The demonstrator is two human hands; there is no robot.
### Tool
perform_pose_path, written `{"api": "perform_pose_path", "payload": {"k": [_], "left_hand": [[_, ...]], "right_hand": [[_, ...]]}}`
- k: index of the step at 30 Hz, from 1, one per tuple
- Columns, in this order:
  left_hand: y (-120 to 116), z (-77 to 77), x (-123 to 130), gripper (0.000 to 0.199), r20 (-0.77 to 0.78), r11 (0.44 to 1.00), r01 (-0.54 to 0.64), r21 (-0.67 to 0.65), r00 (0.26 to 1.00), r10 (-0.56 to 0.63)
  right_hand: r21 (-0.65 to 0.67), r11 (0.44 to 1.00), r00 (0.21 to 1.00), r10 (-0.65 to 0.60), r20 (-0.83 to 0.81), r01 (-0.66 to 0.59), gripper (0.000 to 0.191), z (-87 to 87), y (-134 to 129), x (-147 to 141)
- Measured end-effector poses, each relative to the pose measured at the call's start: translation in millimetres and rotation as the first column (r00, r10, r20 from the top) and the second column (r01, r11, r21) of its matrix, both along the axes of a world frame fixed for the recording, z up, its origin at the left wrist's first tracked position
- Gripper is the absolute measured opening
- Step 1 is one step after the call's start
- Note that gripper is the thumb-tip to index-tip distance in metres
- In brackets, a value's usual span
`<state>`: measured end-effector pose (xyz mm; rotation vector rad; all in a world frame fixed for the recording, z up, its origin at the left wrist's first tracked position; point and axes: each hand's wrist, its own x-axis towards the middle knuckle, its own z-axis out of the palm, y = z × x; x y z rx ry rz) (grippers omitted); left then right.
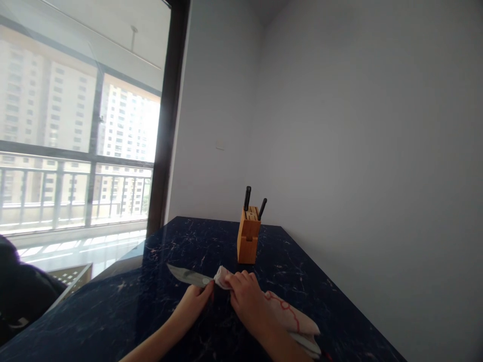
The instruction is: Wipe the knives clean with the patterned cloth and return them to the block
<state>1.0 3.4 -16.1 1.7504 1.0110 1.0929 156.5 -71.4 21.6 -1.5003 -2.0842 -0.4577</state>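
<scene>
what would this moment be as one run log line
left hand: holding knife | right hand: gripping cloth beside knife | knife block: upright on table beyond hands, two black handles showing

This looks like a home: on the left, a window (96, 113), a railing (124, 176) and, beyond, apartment towers (60, 105); far and right, plain pale walls (358, 125); nearer, a kitchen knife (186, 274), cloth (289, 312) and knife block (247, 247) at the counter (290, 269).
</scene>
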Motion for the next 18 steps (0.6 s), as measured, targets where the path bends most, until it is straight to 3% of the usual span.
{"api": "perform_pose_path", "payload": {"k": [3,9,18], "left_hand": [[1,0.5,0,0.045,0.005,1.000,0.004,0.008,1.000,-0.004],[7,-5.1,0,0.046,-0.036,0.999,-0.034,0.004,0.999,0.034],[0,-1.8,0,0.040,-0.074,0.994,-0.001,0.111,0.997,0.009]], "right_hand": [[-0.014,1.000,0.999,0.021,0.028,-0.020,0.029,0.9,-2,-2],[-0.058,0.987,0.988,-0.146,0.058,0.150,0.032,-7.4,6,10],[-0.095,0.995,0.998,-0.041,-0.037,0.038,0.024,-3.1,3,0]]}}
